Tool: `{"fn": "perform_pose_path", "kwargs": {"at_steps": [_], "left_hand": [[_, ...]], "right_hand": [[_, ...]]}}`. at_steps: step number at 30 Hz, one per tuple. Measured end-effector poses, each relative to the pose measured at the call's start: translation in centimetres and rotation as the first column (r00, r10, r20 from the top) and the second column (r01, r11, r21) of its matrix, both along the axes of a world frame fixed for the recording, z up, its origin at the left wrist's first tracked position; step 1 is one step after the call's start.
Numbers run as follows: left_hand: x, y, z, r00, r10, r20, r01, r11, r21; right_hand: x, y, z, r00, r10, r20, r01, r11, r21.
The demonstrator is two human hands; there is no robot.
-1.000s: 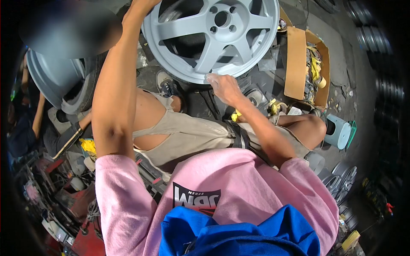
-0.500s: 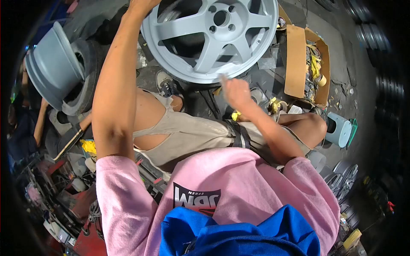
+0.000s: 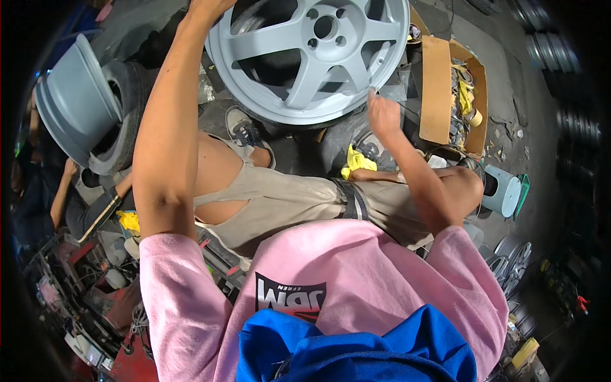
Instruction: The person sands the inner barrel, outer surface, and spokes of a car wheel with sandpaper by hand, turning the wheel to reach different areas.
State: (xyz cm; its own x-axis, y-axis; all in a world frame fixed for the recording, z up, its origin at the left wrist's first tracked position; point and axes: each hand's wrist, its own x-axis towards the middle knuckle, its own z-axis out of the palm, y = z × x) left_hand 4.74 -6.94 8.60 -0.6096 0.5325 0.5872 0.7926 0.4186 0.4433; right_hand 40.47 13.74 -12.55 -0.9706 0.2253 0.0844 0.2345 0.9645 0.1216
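Note:
A light grey multi-spoke wheel rim [image 3: 304,83] is at the top of the view, in front of my legs, its outer lip facing me. My left hand [image 3: 213,5] is at the rim's upper left edge; the frame's top cuts off its fingers, so its grip is hidden. Beside the rim's lower right lip is my right hand [image 3: 384,118], closed, with a small pale tip showing at its fingers. What it pinches is too small to name. A whitish smooth patch lies along the lower lip near this hand.
Another grey rim [image 3: 79,102] leans against a tire [image 3: 121,137] on the left, near another person's hand [image 3: 70,168]. An open cardboard box [image 3: 435,89] of tapes and scraps stands right. A yellow cloth [image 3: 355,160] and a light blue stool-like item [image 3: 503,191] are nearby.
My right hand has moved right and slightly up along the rim's lower lip. The left arm stays nearly in place. More of the yellow cloth shows now.

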Motion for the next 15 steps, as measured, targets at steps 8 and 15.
{"fn": "perform_pose_path", "kwargs": {"at_steps": [8, 15], "left_hand": [[0.6, -0.3, 0.5, 0.999, 0.018, 0.048, -0.016, 0.999, -0.044], [1.2, -0.4, 1.4, 0.974, -0.005, 0.225, 0.011, 1.0, -0.027]], "right_hand": [[0.0, -1.3, 0.4, 0.993, 0.065, 0.104, -0.071, 0.996, 0.053], [-0.6, -1.3, -0.1, 0.99, 0.11, 0.091, -0.109, 0.994, -0.018]]}}
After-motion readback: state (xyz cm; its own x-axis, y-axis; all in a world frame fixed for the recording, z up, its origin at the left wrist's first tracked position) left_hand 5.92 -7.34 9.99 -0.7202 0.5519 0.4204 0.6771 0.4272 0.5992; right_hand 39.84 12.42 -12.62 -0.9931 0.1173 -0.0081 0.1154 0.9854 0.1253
